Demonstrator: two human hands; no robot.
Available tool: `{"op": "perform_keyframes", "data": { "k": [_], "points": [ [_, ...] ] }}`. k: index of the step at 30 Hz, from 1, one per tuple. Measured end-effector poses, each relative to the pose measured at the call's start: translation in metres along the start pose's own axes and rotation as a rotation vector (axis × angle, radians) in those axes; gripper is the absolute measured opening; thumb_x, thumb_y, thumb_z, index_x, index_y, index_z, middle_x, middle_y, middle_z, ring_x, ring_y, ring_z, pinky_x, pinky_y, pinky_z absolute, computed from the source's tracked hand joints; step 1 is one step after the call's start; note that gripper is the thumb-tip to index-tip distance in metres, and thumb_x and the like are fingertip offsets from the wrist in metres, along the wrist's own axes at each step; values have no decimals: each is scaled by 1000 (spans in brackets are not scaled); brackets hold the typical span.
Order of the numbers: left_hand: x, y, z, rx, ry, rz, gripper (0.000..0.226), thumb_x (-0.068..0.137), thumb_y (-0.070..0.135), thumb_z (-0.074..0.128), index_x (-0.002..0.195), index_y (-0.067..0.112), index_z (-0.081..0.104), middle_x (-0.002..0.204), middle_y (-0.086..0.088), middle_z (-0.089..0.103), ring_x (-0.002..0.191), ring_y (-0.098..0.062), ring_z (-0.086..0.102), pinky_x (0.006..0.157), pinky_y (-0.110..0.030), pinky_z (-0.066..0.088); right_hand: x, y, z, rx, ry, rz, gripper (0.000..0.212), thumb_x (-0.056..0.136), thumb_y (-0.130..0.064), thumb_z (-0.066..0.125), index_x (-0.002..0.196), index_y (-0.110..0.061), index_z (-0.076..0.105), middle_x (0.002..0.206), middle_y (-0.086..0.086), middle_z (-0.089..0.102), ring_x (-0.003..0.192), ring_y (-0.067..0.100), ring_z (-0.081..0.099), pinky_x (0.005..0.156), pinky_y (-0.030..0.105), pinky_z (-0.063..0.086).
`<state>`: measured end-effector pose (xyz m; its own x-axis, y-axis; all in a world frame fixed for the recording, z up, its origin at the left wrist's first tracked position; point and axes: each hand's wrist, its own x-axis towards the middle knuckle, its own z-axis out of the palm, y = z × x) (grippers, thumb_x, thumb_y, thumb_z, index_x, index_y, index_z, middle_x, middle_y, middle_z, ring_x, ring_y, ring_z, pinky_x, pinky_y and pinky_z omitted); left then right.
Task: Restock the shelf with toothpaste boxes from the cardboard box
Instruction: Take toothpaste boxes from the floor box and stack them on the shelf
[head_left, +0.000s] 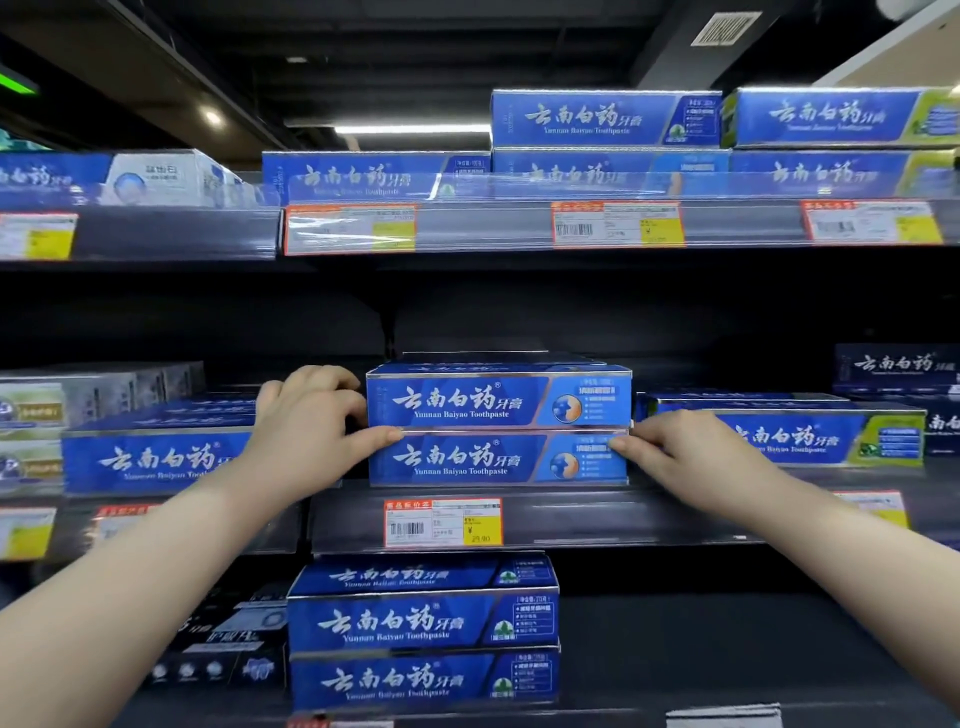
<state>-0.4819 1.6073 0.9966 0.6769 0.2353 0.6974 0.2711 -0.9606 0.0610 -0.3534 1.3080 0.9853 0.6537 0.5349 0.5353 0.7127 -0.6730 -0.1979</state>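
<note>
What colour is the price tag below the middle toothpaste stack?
Price tag: white, orange-red border, yellow patch; head view.
</note>
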Motion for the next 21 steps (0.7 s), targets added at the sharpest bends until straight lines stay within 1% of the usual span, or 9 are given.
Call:
{"op": "perform_keyframes", "data": {
  "k": [2,4,5,8,11,15,18,21],
  "points": [
    [2,0,0,-9,-5,-9,34,74,60,58,73,26,64,122,6,53,121,-18,38,94,-39,25,3,-1,2,10,-5,34,44,92,-43,45,60,-13,50,63,2,54,61,18,51,54,30,35],
    [4,-1,-1,7,-46,-26,35,73,61,58,72,27,64,123,6,52,121,-17,38,95,-39,25,4,-1,2,32,-49,50,43,91,-43,48,57,-16,44,59,-1,48,55,13,45,51,28,32],
    [5,-1,-1,18,-68,-31,34,74,62,57,71,29,63,124,6,52,122,-17,38,96,-39,25,5,-2,2,40,-72,49,42,89,-43,50,57,-17,43,58,-3,47,53,12,43,51,28,31],
    [7,-1,-2,35,-92,-34,31,74,62,56,68,32,59,124,7,53,121,-17,38,96,-40,26,8,-2,1,34,-103,60,38,87,-44,54,59,-19,48,59,-3,49,54,11,45,52,29,34],
    [10,1,-3,52,-113,-36,31,74,62,57,64,33,55,124,7,53,120,-17,39,95,-39,26,14,-3,1,53,-108,88,40,85,-41,58,51,-26,45,55,-4,46,52,10,42,49,27,31],
    [17,4,-5,138,-173,-46,34,76,63,54,62,31,56,127,7,51,121,-19,39,94,-39,27,20,-2,-1,141,-98,121,45,78,-42,68,41,-27,48,49,-5,44,48,10,39,47,25,28],
    [22,4,-1,171,-183,-61,43,78,63,52,71,24,68,126,7,52,118,-20,41,89,-38,27,26,-1,2,152,-95,129,49,74,-44,71,33,-26,50,45,-5,40,47,11,37,47,27,27],
    [25,3,3,186,-185,-88,48,78,64,50,80,22,72,121,6,54,114,-21,43,85,-36,25,33,1,6,143,-110,136,41,72,-47,72,45,-22,55,51,-2,45,51,14,39,52,28,30]
  ]
}}
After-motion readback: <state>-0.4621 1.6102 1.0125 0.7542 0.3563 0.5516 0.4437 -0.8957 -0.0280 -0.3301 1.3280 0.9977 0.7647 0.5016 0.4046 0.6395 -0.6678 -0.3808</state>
